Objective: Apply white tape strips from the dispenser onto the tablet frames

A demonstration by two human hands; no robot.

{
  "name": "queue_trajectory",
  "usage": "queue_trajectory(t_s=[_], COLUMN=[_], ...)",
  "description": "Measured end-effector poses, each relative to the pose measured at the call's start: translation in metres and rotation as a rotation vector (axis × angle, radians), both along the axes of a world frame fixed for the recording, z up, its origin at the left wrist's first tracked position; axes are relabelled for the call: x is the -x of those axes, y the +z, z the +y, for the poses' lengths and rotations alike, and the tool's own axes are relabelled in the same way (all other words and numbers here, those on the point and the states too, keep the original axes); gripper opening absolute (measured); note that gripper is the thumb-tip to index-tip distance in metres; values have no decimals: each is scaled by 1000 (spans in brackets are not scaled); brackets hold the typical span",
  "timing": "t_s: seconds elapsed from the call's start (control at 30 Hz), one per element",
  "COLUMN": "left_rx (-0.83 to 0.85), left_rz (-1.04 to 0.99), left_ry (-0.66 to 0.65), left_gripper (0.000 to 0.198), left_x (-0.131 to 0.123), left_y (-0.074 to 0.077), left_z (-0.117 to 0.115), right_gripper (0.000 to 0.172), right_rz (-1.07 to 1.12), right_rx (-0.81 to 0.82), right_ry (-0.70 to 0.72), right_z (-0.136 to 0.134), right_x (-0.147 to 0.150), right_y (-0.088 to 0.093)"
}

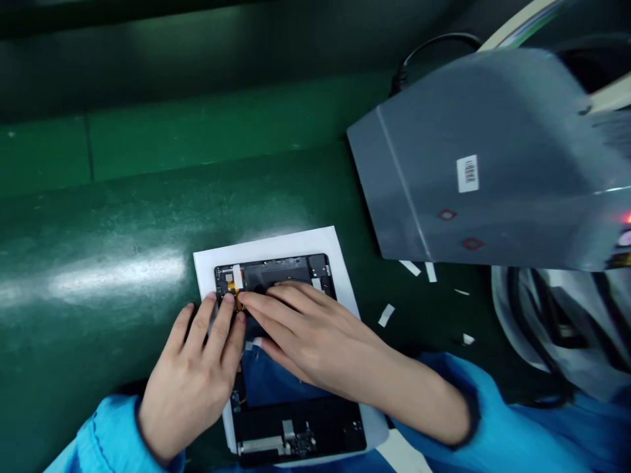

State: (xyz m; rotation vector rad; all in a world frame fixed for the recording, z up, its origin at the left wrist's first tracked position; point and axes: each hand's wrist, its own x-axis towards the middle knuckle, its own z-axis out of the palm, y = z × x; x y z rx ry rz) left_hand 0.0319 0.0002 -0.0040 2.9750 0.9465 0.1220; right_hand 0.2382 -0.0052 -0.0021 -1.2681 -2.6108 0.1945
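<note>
An opened tablet (296,427) lies on a white sheet (266,244), its inner parts exposed. My left hand (194,381) rests at the tablet's left edge, fingers stretched and a little apart, their tips by an orange flex cable (238,299). Across the tablet reaches my right hand (315,328), its fingers extended and the index fingertip at the same cable. Just above the fingertips is a white strip (238,276) on the tablet's upper left corner. My right thumb lies lower, close to a small pale tab. The right hand covers much of the tablet's middle.
A large grey machine (493,171) with a barcode label stands at the right on the green mat (98,217). Small white scraps (387,315) are scattered beside the tablet. Farther right lies a clear plastic bag (517,328) with dark items. A black cable (434,43) runs behind the machine.
</note>
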Motion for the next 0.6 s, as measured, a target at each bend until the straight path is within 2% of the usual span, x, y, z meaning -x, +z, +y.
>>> queue_trajectory(t_s=[0.4,0.6], left_rx=[46,68], left_rz=[6,18], left_ry=[31,48], left_gripper=[40,41], left_x=[-2,-3], left_y=[1,1], left_z=[0,2], right_gripper=[32,36], right_rz=[-36,-33], right_rx=[3,3], right_ry=[-4,-1], right_z=[0,3], right_x=[-2,-9], right_y=[-3,3])
